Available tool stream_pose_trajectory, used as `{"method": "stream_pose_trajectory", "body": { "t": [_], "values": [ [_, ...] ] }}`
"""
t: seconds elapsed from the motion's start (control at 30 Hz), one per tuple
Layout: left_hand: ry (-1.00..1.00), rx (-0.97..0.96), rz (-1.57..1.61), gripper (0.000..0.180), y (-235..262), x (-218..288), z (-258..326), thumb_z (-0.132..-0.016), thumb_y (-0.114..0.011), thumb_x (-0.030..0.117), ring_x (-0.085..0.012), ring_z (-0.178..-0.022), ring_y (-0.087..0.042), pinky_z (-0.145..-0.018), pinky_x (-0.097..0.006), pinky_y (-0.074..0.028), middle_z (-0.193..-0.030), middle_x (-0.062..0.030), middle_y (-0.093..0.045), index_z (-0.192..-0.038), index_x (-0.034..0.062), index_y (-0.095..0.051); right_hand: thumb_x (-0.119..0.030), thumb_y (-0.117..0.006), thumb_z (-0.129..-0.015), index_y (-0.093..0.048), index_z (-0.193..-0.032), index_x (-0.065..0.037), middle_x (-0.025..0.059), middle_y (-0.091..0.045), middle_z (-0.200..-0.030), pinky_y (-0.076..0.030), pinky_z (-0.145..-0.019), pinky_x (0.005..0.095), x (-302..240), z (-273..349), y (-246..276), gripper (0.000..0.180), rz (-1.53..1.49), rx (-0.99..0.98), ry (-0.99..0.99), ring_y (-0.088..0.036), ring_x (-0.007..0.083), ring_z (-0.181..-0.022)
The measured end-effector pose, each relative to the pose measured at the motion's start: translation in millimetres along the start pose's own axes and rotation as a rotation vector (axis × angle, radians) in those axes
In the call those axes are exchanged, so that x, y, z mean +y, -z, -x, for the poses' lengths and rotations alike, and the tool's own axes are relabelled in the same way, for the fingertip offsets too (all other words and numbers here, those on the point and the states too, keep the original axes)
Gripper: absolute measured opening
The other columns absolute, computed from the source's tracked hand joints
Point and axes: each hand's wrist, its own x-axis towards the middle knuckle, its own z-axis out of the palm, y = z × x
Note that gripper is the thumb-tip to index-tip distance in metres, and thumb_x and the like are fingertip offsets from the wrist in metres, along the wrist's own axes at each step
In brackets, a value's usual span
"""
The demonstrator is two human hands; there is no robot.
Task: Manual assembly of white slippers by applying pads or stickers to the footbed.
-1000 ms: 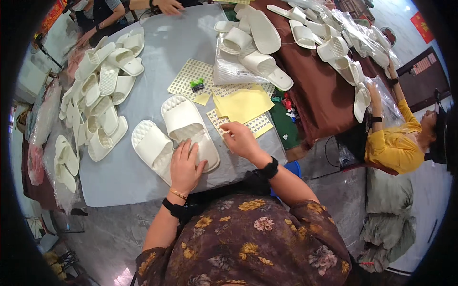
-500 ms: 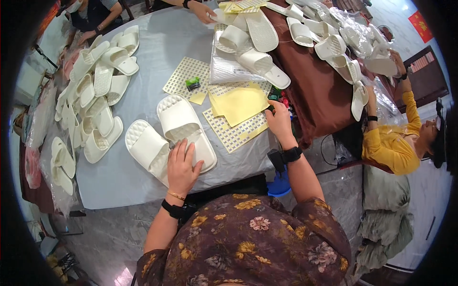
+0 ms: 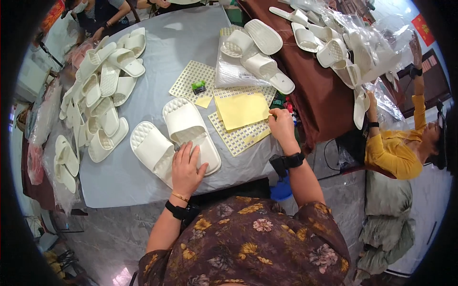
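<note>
My left hand (image 3: pixel 186 168) lay flat and open on the slipper (image 3: pixel 191 132) near the tabletop's front edge, its length running away from me; my right grip (image 3: pixel 281 126) pinched the sticker sheet (image 3: pixel 241 131).

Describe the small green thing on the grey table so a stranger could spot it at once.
Start at the grey table and find the pair of white slippers under the person's left hand. Just beyond them lies a dotted sheet, and the small green object sits on its near right corner, above a yellow scrap. It is the only green item among white and yellow things.
</note>
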Motion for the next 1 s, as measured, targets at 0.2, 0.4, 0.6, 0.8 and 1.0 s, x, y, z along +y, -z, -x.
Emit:
{"method": "stream_pose_trajectory", "body": {
  "t": [0.2,0.4,0.6,0.8,1.0],
  "values": [
    [-0.004,-0.003,-0.007,0.057,0,-1,1,-0.081,-0.071,0.032,-0.0358,-0.129,-0.045,-0.108,-0.049,-0.035,-0.139,-0.0174,-0.05,-0.129,0.0036,-0.057,-0.01,-0.063,-0.083,-0.07,-0.097,-0.004,0.0184,-0.065,-0.095,-0.051,-0.082,0.0457,-21,-43,-11,0.017,-0.168,0.058,0.1,-0.063,0.0381,-0.091],
    [0.004,-0.007,-0.009,0.057,-1,0,2,-0.082,-0.07,0.032,-0.0353,-0.131,-0.044,-0.108,-0.048,-0.035,-0.14,-0.0166,-0.049,-0.13,0.0042,-0.056,-0.01,-0.062,-0.084,-0.07,-0.097,-0.005,0.0195,-0.066,-0.1,-0.052,-0.082,0.0458,-15,-80,-61,0.016,-0.091,-0.009,0.102,-0.064,0.0376,-0.094],
    [0.021,-0.045,0.004,0.057,2,0,2,-0.084,-0.069,0.033,-0.0366,-0.131,-0.043,-0.109,-0.048,-0.034,-0.141,-0.0171,-0.049,-0.131,0.0034,-0.056,-0.009,-0.065,-0.082,-0.067,-0.102,-0.007,0.0175,-0.062,-0.103,-0.051,-0.084,0.0463,-12,-81,-75,0.02,-0.101,-0.073,0.038,-0.062,0.0383,-0.096],
    [0.02,-0.029,0.014,0.058,0,0,3,-0.083,-0.07,0.032,-0.0361,-0.131,-0.043,-0.109,-0.049,-0.034,-0.141,-0.0167,-0.048,-0.131,0.0038,-0.055,-0.009,-0.066,-0.081,-0.065,-0.098,-0.007,0.0194,-0.061,-0.102,-0.051,-0.084,0.0463,-7,-87,-77,0.018,-0.081,-0.087,0.038,-0.061,0.0405,-0.096],
    [0.013,-0.021,0.01,0.058,1,-2,3,-0.082,-0.07,0.031,-0.036,-0.132,-0.043,-0.109,-0.049,-0.034,-0.142,-0.0165,-0.048,-0.132,0.0043,-0.055,-0.009,-0.067,-0.08,-0.064,-0.097,-0.007,0.0198,-0.061,-0.102,-0.05,-0.084,0.0462,-11,-90,-75,0.018,-0.08,-0.133,-0.001,-0.061,0.0403,-0.097]
  ]
}}
